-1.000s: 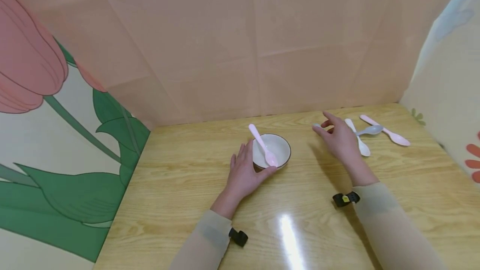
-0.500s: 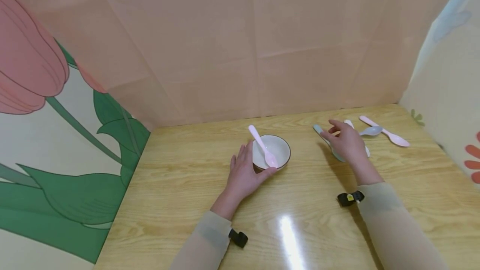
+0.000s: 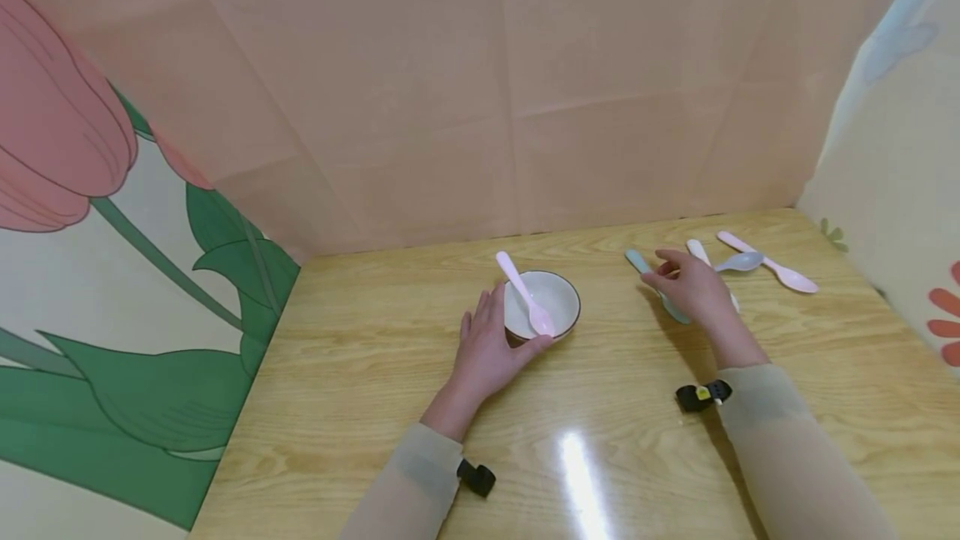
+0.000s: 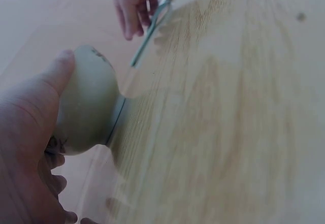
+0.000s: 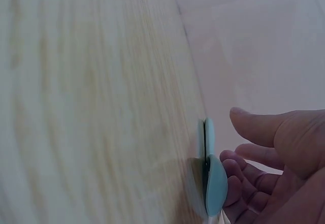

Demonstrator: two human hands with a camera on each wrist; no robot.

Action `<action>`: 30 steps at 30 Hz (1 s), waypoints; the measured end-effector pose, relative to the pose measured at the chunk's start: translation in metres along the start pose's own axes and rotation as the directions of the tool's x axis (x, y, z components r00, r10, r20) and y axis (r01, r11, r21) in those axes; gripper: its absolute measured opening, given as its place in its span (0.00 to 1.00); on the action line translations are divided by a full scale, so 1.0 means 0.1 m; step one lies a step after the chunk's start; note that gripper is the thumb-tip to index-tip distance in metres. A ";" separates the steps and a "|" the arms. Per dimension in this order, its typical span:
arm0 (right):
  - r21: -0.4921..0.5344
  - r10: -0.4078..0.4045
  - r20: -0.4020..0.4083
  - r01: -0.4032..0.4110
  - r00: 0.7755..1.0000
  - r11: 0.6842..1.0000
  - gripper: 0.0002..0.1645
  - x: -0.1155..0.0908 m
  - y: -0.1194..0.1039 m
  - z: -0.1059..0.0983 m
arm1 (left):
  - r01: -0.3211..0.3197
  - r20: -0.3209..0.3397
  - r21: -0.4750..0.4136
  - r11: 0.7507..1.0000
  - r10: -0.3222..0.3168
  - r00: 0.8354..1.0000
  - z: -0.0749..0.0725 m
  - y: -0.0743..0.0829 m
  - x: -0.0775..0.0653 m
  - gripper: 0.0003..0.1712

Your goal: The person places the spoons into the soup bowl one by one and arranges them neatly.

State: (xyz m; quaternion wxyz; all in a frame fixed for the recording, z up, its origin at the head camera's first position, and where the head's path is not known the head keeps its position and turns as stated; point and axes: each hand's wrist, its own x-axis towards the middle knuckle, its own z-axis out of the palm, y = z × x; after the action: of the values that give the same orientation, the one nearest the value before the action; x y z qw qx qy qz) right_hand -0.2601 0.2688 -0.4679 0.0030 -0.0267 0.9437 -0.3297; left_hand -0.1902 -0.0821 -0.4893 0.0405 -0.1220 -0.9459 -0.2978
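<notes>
Teal spoon (image 3: 636, 259) lies at three o'clock from the bowl (image 3: 564, 296), ungripped beside the loose-fingered right hand (image 3: 697, 286), while the left hand (image 3: 483, 352) holds the bowl, one pink spoon (image 3: 533, 307) inside, three other spoons (image 3: 742, 262) outside.

Bowl (image 3: 561, 294) on table (image 3: 360, 340), with one spoon (image 3: 527, 293) in it. To its right, four more spoons (image 3: 795, 279). Behind table, backdrop (image 3: 420, 107).

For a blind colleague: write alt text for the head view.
A left hand holds a dark-rimmed white bowl containing a pink spoon. The right hand partly hides a teal spoon on the wood-grain table; farther right lie a white spoon, a grey spoon and another pink spoon.
</notes>
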 end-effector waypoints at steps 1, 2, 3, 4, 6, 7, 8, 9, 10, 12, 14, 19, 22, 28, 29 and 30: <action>-0.001 -0.001 0.003 0.001 1.000 1.000 0.43 0.00 0.00 0.00 | 0.001 -0.001 -0.001 1.000 -0.001 1.000 0.00 0.00 0.00 0.67; -0.003 0.001 0.007 -0.001 1.000 1.000 0.43 0.01 0.01 0.00 | 0.000 -0.002 -0.003 1.000 0.000 1.000 0.00 0.00 0.00 0.67; -0.005 0.002 0.009 -0.001 1.000 1.000 0.43 0.01 0.02 0.00 | 0.000 -0.004 -0.003 1.000 0.000 1.000 0.01 0.00 0.00 0.67; -0.007 0.002 0.011 -0.002 1.000 1.000 0.43 0.01 0.02 0.01 | 0.000 -0.005 -0.004 1.000 0.000 1.000 0.01 0.00 0.00 0.67; -0.008 0.004 0.018 -0.004 1.000 1.000 0.42 0.01 0.02 0.01 | -0.005 -0.010 -0.006 1.000 0.005 1.000 0.02 -0.01 0.01 0.66; -0.009 0.006 0.022 -0.006 1.000 1.000 0.42 0.02 0.01 0.02 | -0.005 -0.009 -0.008 1.000 0.005 1.000 0.02 -0.01 0.01 0.66; -0.011 0.008 0.027 -0.008 1.000 1.000 0.42 0.02 0.00 0.02 | -0.005 -0.009 -0.008 1.000 0.005 1.000 0.03 -0.01 0.00 0.66; -0.015 0.008 0.031 -0.008 0.999 1.000 0.41 0.02 -0.01 0.03 | -0.005 -0.009 -0.008 1.000 0.005 1.000 0.03 -0.01 0.00 0.66; -0.019 0.010 0.037 -0.010 0.999 1.000 0.41 0.03 -0.01 0.03 | -0.002 -0.007 -0.011 1.000 0.002 1.000 0.03 -0.01 0.00 0.66; -0.031 0.015 0.050 -0.014 0.999 0.999 0.41 0.04 -0.03 0.03 | 0.002 -0.005 -0.015 1.000 -0.002 1.000 0.02 -0.01 -0.01 0.66; -0.050 0.023 0.060 -0.020 0.998 0.999 0.41 0.05 -0.03 0.04 | 0.005 -0.003 -0.013 1.000 -0.005 1.000 0.02 -0.01 -0.01 0.66; -0.083 0.030 0.063 -0.025 0.998 0.996 0.41 0.07 -0.03 0.04 | 0.000 -0.008 -0.008 1.000 0.000 1.000 0.03 -0.02 -0.01 0.66; -0.098 0.018 0.056 -0.013 0.998 0.995 0.40 0.07 -0.04 0.04 | -0.005 -0.014 -0.010 1.000 0.005 1.000 0.03 -0.03 -0.01 0.66; -0.123 0.008 0.068 0.001 0.998 0.992 0.39 0.08 -0.07 0.05 | -0.014 -0.023 -0.015 1.000 0.014 1.000 0.03 -0.02 -0.01 0.65; -0.126 0.010 0.071 -0.001 0.997 0.992 0.38 0.09 -0.07 0.05 | -0.017 -0.025 -0.017 1.000 0.017 1.000 0.03 -0.02 -0.01 0.65; -0.132 0.012 0.071 -0.003 0.997 0.991 0.38 0.09 -0.08 0.05 | -0.018 -0.026 -0.019 1.000 0.018 1.000 0.03 -0.02 -0.01 0.65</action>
State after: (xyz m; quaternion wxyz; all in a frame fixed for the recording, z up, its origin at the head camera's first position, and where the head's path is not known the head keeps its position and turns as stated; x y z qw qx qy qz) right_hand -0.2687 0.2593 -0.4672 0.0366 -0.0351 0.9628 -0.2653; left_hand -0.1902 -0.0821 -0.4933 0.0540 -0.1270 -0.9414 -0.3079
